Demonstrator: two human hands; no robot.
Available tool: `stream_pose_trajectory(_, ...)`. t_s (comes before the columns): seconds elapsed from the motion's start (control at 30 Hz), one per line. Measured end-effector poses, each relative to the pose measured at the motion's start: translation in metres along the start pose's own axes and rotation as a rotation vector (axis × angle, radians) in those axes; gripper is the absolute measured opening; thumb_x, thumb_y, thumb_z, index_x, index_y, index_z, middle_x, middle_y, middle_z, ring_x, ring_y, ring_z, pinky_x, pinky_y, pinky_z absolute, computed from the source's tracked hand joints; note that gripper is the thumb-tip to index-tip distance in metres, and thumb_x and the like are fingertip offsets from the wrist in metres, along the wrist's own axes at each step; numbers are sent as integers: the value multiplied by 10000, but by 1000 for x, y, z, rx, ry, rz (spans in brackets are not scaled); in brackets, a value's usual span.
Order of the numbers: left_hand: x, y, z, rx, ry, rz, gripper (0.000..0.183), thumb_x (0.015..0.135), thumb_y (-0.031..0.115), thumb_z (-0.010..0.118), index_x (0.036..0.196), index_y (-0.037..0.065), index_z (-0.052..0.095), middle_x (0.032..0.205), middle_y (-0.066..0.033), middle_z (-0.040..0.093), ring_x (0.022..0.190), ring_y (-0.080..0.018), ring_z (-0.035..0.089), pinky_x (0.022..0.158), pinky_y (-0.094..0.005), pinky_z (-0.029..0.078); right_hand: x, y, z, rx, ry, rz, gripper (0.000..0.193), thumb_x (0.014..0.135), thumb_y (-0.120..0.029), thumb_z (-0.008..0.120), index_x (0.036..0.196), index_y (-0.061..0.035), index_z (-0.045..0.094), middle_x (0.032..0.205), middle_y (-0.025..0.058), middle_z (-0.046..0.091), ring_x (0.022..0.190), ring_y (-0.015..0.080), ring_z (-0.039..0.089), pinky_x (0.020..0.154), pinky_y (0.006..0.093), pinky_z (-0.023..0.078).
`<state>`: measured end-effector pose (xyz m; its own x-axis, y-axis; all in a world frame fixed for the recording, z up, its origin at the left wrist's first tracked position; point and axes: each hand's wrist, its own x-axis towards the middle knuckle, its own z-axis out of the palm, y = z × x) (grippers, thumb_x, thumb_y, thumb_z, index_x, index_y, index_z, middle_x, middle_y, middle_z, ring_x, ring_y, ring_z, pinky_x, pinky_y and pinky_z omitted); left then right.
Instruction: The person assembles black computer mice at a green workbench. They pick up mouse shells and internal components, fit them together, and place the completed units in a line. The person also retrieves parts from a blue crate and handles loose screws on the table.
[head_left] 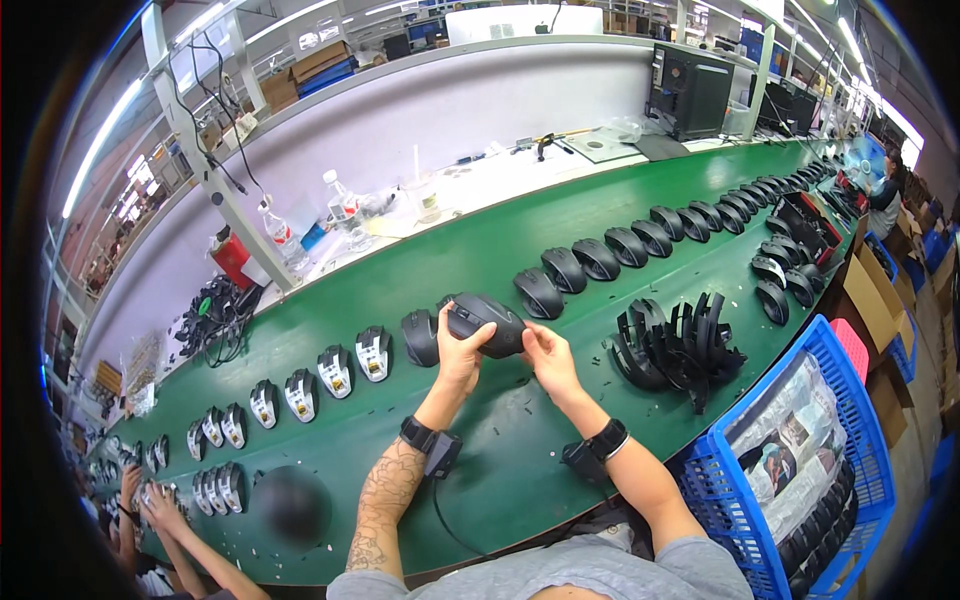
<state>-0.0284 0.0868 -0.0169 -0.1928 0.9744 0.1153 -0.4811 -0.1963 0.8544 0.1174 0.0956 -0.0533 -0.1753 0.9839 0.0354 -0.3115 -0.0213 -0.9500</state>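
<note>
A black computer mouse [488, 326] is raised just above the green bench, tilted, in my left hand [460, 352]. The thumb lies across its near side, and the fingers wrap round its left end. At the mouse's right end my right hand [550, 362] is closed, its thumb and fingertips pinching the edge; whether a small part sits between them I cannot tell. Close behind my left hand stands another black mouse [420, 338]. To the right of my hands lies a heap of curved black plastic shells [680, 350].
Black mice [597, 260] line the green bench [450, 500] to the far right; uncovered mice [335, 371] with white tops run left. A co-worker's hands [163, 510] work at lower left. A blue basket [735, 505] stands at right. Bottles [343, 205] sit behind. A blurred dark round patch appears lower left.
</note>
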Motion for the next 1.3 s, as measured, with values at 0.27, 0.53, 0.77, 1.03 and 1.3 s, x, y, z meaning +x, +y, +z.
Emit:
stream_pose_trajectory(0.27, -5, -3, -1, 41, -28, -11, 618, 688, -53, 671, 1194, 92, 346, 1008, -82, 533, 918, -215, 581, 796, -353, 507, -6, -1, 0, 424, -42, 274, 302, 853, -373, 584, 817, -73, 569, 891, 26, 593, 877, 131, 544, 825, 306, 428)
stream_pose_trajectory(0.53, -9, -6, 4, 55, 12, -50, 559, 713, -13, 663, 1185, 88, 382, 979, -72, 547, 920, -198, 581, 783, -354, 504, -6, 0, -2, 434, 22, 283, 289, 847, -360, 597, 779, -81, 561, 826, 17, 597, 754, 119, 543, 729, 283, 432)
stream_pose_trajectory(0.77, 7, 0, -14, -288, 112, -504, 400, 870, 365, 468, 1139, 69, 481, 1107, -112, 557, 1024, -246, 552, 874, -437, 449, -1, 1, -1, 171, 51, 195, 333, 858, -377, 593, 751, -61, 582, 734, 20, 598, 630, 105, 552, 593, 243, 456)
stream_pose_trajectory(1.03, -5, 20, 7, -107, -21, -631, 404, 921, 307, 450, 1171, -11, 446, 1172, -193, 490, 1074, -310, 524, 932, -485, 430, 5, -10, -10, 133, 168, 262, 388, 851, -411, 592, 781, -30, 604, 720, 53, 613, 597, 118, 564, 583, 253, 472)
stream_pose_trajectory(1.3, 0, 8, -4, -152, 47, -623, 350, 909, 186, 501, 1163, -48, 436, 1157, -229, 481, 1068, -348, 526, 916, -501, 450, 12, -22, -24, -574, 133, 100, 376, 816, -382, 631, 804, -7, 605, 707, 71, 602, 623, 173, 568, 565, 301, 434)
